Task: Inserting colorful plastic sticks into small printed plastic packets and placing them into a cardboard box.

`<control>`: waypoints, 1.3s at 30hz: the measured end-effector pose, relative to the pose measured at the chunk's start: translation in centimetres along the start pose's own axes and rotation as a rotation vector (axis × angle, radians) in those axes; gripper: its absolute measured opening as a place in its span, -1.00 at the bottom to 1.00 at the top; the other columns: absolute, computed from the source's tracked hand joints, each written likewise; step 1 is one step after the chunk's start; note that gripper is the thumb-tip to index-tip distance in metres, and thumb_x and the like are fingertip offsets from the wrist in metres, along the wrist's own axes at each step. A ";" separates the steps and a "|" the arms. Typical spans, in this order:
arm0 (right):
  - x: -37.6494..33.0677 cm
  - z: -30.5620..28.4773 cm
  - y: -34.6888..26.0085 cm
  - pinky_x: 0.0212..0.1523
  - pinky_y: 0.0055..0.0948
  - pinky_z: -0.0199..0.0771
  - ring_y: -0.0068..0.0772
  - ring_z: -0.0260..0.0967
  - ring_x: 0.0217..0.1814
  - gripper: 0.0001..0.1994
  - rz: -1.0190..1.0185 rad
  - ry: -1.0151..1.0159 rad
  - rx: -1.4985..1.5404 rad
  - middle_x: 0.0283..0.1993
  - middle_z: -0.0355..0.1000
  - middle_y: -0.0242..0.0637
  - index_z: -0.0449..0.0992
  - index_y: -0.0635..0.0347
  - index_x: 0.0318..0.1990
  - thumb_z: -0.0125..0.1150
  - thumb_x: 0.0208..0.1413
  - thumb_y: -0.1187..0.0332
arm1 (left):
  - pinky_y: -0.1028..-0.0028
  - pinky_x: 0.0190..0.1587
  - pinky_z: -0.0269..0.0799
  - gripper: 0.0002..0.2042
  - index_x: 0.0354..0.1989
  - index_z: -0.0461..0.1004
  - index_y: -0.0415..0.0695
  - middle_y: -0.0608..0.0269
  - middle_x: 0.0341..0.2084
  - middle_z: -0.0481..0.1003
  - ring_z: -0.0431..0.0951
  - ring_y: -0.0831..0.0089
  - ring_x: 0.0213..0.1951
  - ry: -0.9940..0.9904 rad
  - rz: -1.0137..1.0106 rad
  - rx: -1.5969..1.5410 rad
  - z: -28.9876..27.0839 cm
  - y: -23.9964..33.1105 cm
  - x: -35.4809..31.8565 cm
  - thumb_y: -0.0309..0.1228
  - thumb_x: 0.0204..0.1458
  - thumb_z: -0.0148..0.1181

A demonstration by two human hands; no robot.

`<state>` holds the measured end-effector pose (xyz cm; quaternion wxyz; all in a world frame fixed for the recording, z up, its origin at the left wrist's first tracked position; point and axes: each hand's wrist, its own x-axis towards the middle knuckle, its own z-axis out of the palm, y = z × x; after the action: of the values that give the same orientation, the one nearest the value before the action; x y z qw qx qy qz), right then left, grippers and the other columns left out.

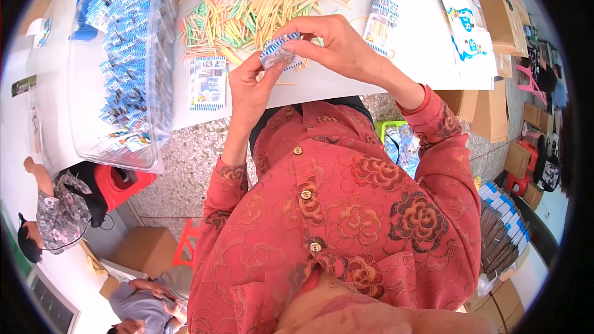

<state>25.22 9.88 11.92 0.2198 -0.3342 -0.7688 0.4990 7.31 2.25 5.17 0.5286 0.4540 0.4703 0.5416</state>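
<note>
Between my two hands is a small blue-and-white striped plastic packet (279, 51), held just above the front edge of the table. My left hand (252, 86) pinches it from below and the left. From the right, my right hand (331, 46) grips its upper edge with thumb and fingers. What is inside the packet cannot be made out. A loose heap of pastel pink, yellow and green sticks (260, 15) lies just beyond my hands. One flat printed packet (208, 83) rests left of my left hand, and more flat packets (380, 23) lie beyond my right wrist.
A clear plastic bin (151, 148) full of blue-and-white packets stands at the left. Printed white sheets (468, 28) lie at the table's right, beside cardboard boxes (504, 12). A red stool (127, 185) and two other people (65, 210) are at the lower left.
</note>
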 end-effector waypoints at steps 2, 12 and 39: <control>0.1 0.1 0.1 -0.25 -0.54 0.43 -0.59 0.40 -0.30 -0.82 -0.035 0.076 -0.034 -0.30 0.52 -0.36 0.54 0.23 -0.13 0.12 0.16 0.41 | 0.66 -0.27 0.34 -0.82 -0.19 0.53 -0.27 0.40 -0.41 0.54 0.44 0.71 -0.35 0.028 0.028 0.042 0.1 0.2 0.0 -0.56 0.01 0.23; -0.3 -0.2 0.7 -0.28 -0.55 0.44 -0.61 0.39 -0.28 -0.78 -0.104 0.074 0.203 -0.24 0.50 -0.38 0.52 0.22 -0.06 0.13 0.15 0.45 | 0.61 -0.45 0.31 -0.85 -0.29 0.57 -0.26 0.39 -0.54 0.53 0.37 0.72 -0.49 0.168 0.178 0.366 -0.1 0.6 -0.9 -0.55 -0.08 0.29; -0.6 -0.2 6.6 -0.23 -0.46 0.50 -0.34 0.44 -0.19 -0.71 -0.532 0.199 -0.581 -0.16 0.45 -0.24 0.50 0.27 -0.15 0.17 -0.11 0.61 | 0.67 -0.44 0.26 -0.80 -0.22 0.57 -0.27 0.47 -0.48 0.48 0.31 0.77 -0.47 0.177 0.056 0.155 -0.8 0.2 -1.5 -0.60 -0.07 0.28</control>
<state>27.69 11.39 5.94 0.3110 -0.2184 -0.9124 0.1521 6.49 0.73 5.23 0.4328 0.4569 0.5429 0.5561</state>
